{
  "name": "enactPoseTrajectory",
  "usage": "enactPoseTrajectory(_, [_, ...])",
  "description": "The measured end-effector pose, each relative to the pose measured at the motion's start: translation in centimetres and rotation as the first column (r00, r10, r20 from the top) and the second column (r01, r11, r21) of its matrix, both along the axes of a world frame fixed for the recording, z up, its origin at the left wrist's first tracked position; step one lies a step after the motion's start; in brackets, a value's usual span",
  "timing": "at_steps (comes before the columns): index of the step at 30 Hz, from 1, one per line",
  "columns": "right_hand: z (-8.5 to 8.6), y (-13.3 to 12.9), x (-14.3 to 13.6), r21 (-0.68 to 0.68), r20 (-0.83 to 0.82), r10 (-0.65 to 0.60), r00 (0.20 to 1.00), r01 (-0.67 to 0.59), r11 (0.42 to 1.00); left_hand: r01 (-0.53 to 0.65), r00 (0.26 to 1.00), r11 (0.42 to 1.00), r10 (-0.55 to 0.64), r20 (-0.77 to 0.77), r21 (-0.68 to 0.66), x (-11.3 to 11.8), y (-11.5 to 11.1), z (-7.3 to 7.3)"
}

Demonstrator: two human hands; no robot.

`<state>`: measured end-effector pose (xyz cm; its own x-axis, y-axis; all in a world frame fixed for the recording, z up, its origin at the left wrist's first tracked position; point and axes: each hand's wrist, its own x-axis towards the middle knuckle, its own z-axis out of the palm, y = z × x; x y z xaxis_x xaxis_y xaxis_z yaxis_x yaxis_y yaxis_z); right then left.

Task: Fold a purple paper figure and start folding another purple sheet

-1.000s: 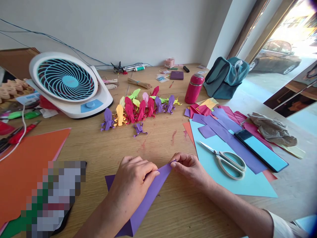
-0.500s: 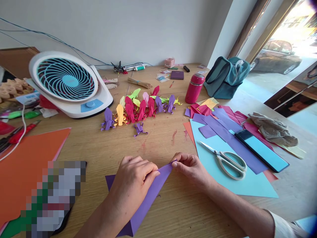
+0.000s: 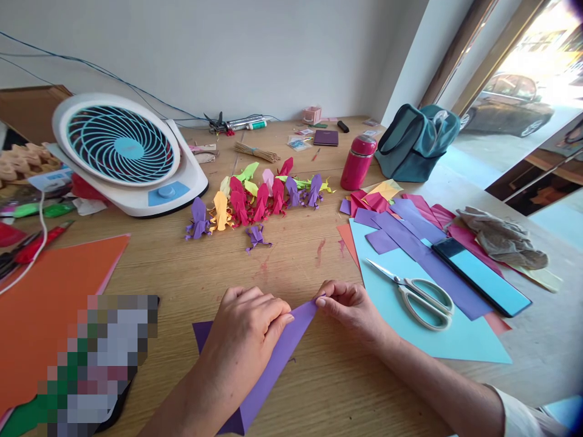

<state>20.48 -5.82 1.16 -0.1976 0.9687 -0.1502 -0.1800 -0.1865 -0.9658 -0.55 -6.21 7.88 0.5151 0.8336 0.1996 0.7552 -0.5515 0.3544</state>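
A folded sheet of purple paper (image 3: 279, 363) lies slanted at the front centre of the table. My left hand (image 3: 248, 331) rests over its upper edge, thumb and forefinger pinching it, and covers part of the sheet. The right-hand tip of the paper is pinched between the thumb and fingers of my right hand (image 3: 348, 309). Beyond my hands stands a small purple folded figure (image 3: 257, 237), in front of a group of folded figures in red, yellow, green, pink and purple.
White scissors (image 3: 426, 300) lie on light blue paper (image 3: 437, 347) at right, beside a phone (image 3: 480, 276) and purple strips. A fan (image 3: 130, 149) stands back left, above orange paper (image 3: 59, 291). Further back are a pink flask (image 3: 358, 162) and a teal bag (image 3: 416, 145).
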Motion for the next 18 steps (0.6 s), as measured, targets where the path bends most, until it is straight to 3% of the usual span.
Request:
enactPoseTrajectory(12, [0.55, 0.01, 0.03, -0.045, -0.020, -0.017, 1.000, 0.016, 0.999, 0.014, 1.000, 1.000, -0.014, 0.025, -0.002, -0.27, 0.09, -0.03])
enactPoseTrajectory(18, [0.75, 0.10, 0.17, -0.044, -0.012, -0.046, 0.999, 0.046, 0.998, -0.027, 0.999, 0.991, 0.030, 0.025, -0.129, -0.57, 0.42, 0.90])
